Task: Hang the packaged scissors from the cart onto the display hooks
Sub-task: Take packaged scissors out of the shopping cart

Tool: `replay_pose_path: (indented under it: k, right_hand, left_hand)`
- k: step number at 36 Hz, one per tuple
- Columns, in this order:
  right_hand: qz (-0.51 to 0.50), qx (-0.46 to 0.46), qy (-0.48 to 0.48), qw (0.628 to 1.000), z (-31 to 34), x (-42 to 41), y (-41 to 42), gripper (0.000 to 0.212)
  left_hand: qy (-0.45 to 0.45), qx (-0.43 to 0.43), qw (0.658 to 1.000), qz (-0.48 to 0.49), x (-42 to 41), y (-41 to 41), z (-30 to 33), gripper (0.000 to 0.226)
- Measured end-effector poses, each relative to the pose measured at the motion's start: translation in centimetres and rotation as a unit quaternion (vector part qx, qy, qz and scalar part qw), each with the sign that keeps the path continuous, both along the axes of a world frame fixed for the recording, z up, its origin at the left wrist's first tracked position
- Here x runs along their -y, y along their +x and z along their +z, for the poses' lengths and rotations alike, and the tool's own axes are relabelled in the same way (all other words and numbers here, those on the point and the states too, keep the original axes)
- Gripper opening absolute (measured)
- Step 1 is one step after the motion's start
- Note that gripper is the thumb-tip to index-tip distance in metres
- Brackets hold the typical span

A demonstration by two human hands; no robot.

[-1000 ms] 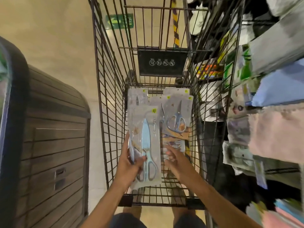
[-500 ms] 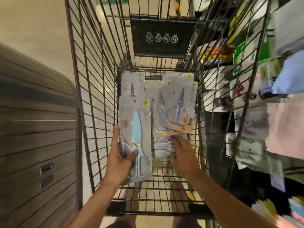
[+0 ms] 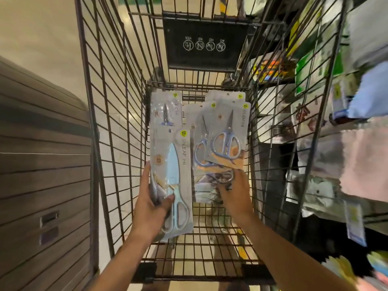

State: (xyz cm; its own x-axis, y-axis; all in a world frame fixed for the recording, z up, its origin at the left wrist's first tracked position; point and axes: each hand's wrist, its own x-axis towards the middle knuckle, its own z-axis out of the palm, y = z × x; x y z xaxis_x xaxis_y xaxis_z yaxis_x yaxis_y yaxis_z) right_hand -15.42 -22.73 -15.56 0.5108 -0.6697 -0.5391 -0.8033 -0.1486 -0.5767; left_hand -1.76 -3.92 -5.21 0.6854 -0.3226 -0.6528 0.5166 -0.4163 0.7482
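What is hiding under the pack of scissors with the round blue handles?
Under the pack of blue-handled scissors lies another blue-handled scissors pack, with more overlapping packs below. The right hand covers their lower parts, so their number is unclear.

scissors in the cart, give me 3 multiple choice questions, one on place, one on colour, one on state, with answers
1. Where do the loose scissor packs lie?
A. on the cart floor
B. on a display hook
C. on the shop floor

2. What colour is the blade cover of the scissors in the pack held by the left hand?
A. red
B. light blue
C. black

3. What is the right hand doing?
A. hanging idle outside the cart
B. holding a pack up at the shelves
C. reaching down onto the pile of packs

Answers: 1 A, the packs rest on the wire bottom. 2 B, the cover is pale blue. 3 C, its fingers lie on the lowest packs; its grip is hidden.
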Motion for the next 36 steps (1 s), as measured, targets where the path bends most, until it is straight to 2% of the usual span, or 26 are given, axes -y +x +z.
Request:
replay_pose_path:
  k: [2, 5, 11, 14, 17, 19, 21, 24, 26, 29, 31, 33, 36]
  right_hand:
    - [-0.061, 0.011, 0.018, 0.998, -0.6, 0.4, 1.1, 0.057]
    - [-0.139, 0.032, 0.012, 0.99, -1.2, 0.8, 2.1, 0.071]
    - [-0.161, 0.017, 0.004, 0.987, -1.4, 0.9, 1.5, 0.083]
    - [-0.152, 0.022, 0.037, 0.987, -0.2, 0.6, 0.7, 0.091]
    - [-0.117, 0.004, 0.103, 0.988, 1.8, 0.0, -0.3, 0.115]
    - [-0.084, 0.012, 0.125, 0.989, 2.3, -0.5, -1.4, 0.122]
    - [-0.052, -0.009, 0.122, 0.991, 2.7, -1.1, -2.1, 0.118]
    - [-0.024, -0.067, 0.092, 0.993, 3.1, -1.9, -2.2, 0.093]
    - [0.012, -0.092, 0.058, 0.994, 3.1, -2.2, -2.1, 0.085]
    - [0.083, -0.124, 0.009, 0.989, 2.7, -2.3, -1.9, 0.085]
    - [0.084, -0.122, 0.013, 0.989, 2.7, -2.3, -1.7, 0.084]
    - [0.074, -0.108, 0.035, 0.991, 2.7, -2.1, -1.5, 0.083]
    - [0.106, -0.092, 0.112, 0.984, 2.9, -1.5, -0.9, 0.104]
  left_hand:
    - [0.007, 0.008, 1.0, -0.002, -0.2, -0.1, -0.7, 0.104]
    - [0.01, 0.014, 1.0, -0.005, -0.3, -0.2, -1.3, 0.104]
    - [0.008, 0.026, 1.0, -0.009, -0.8, -0.2, -1.7, 0.105]
    - [0.006, 0.021, 1.0, -0.008, -1.0, -0.2, -1.5, 0.105]
    - [0.003, 0.023, 1.0, -0.013, -1.0, -0.2, -1.3, 0.105]
    - [0.0, 0.028, 1.0, -0.014, -1.0, -0.2, -1.1, 0.105]
    - [-0.001, 0.028, 0.999, -0.015, -1.1, -0.2, -1.0, 0.104]
    - [0.0, 0.023, 1.0, -0.015, -1.1, -0.2, -1.1, 0.104]
    - [0.003, 0.026, 1.0, -0.016, -1.2, -0.1, -1.2, 0.104]
    - [0.007, 0.027, 1.0, -0.012, -1.2, -0.1, -1.5, 0.103]
    - [0.006, 0.026, 1.0, -0.008, -1.2, -0.2, -1.6, 0.103]
    - [0.006, 0.024, 1.0, -0.005, -1.2, -0.2, -1.7, 0.103]
    - [0.009, 0.018, 1.0, -0.002, -1.3, -0.3, -2.0, 0.104]
